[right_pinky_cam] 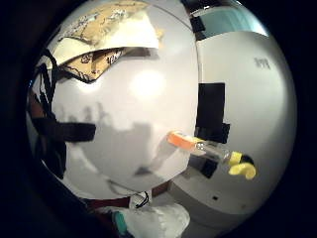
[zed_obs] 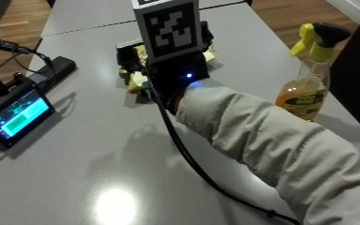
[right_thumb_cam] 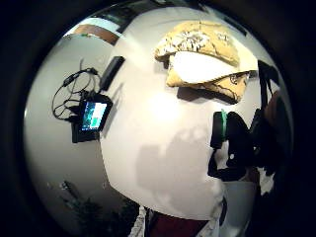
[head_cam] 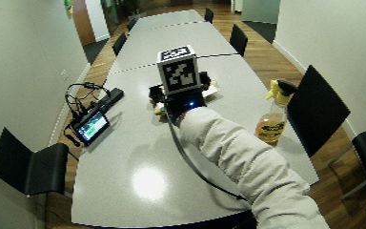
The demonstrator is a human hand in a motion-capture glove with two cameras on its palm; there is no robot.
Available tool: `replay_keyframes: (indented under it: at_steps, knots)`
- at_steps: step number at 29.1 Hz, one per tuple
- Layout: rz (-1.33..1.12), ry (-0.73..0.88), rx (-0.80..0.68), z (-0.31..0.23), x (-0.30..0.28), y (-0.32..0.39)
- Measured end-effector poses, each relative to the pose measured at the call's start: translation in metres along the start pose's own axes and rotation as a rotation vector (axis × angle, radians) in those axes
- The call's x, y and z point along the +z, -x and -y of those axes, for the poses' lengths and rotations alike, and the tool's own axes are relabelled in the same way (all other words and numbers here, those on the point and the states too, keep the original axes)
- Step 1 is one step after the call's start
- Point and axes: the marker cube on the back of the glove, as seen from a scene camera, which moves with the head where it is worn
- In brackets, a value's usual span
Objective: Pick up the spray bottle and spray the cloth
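Observation:
The spray bottle (zed_obs: 302, 93) stands upright near the table's right edge, clear with orange liquid, a yellow trigger and a black nozzle. In the little finger side palm view the bottle (right_pinky_cam: 208, 148) shows small and apart from the palm. My gloved right hand (zed_obs: 168, 70) hovers over the grey table (zed_obs: 93, 154) at the middle, left of the bottle, holding nothing. A tan patterned cloth (right_thumb_cam: 202, 54) lies crumpled on the table just beyond the hand. From outside, only yellow bits of the cloth (zed_obs: 130, 77) show past the hand. The glove's fingers (right_thumb_cam: 232, 143) hang relaxed above the tabletop.
A small lit screen (zed_obs: 14, 117) with cables and a black box (zed_obs: 55, 68) lie at the table's left edge. A black chair (head_cam: 319, 109) stands close behind the bottle. Another chair (head_cam: 27, 167) stands at the left.

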Motion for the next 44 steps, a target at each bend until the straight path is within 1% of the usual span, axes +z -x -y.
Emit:
replay_keyframes:
  at_steps: [3, 6, 8, 9, 11, 13, 15, 16, 18, 20, 22, 24, 26, 29, 33, 38, 44]
  knots:
    - [0.032, -0.106, -0.083, -0.027, -0.012, 0.015]
    - [0.093, -0.249, -0.201, -0.075, -0.031, 0.035]
    - [0.189, -0.342, -0.269, -0.115, -0.037, 0.021]
    - [0.234, -0.401, -0.280, -0.132, -0.036, 0.004]
    - [0.307, -0.548, -0.258, -0.159, -0.030, -0.045]
    - [0.418, -0.705, -0.194, -0.177, -0.020, -0.096]
    - [0.627, -0.823, -0.092, -0.184, -0.006, -0.137]
    - [0.750, -0.853, -0.030, -0.183, 0.002, -0.152]
    - [0.961, -0.840, 0.091, -0.176, 0.014, -0.171]
    - [1.100, -0.749, 0.158, -0.162, 0.023, -0.180]
    - [1.169, -0.640, 0.147, -0.145, 0.035, -0.185]
    - [1.174, -0.562, 0.099, -0.127, 0.052, -0.193]
    - [1.162, -0.521, 0.052, -0.115, 0.067, -0.200]
    - [1.209, -0.498, 0.015, -0.112, 0.079, -0.204]
    - [1.300, -0.528, 0.030, -0.118, 0.075, -0.200]
    - [1.225, -0.697, -0.001, -0.108, 0.065, -0.208]
    - [1.203, -0.781, 0.007, -0.097, 0.048, -0.211]
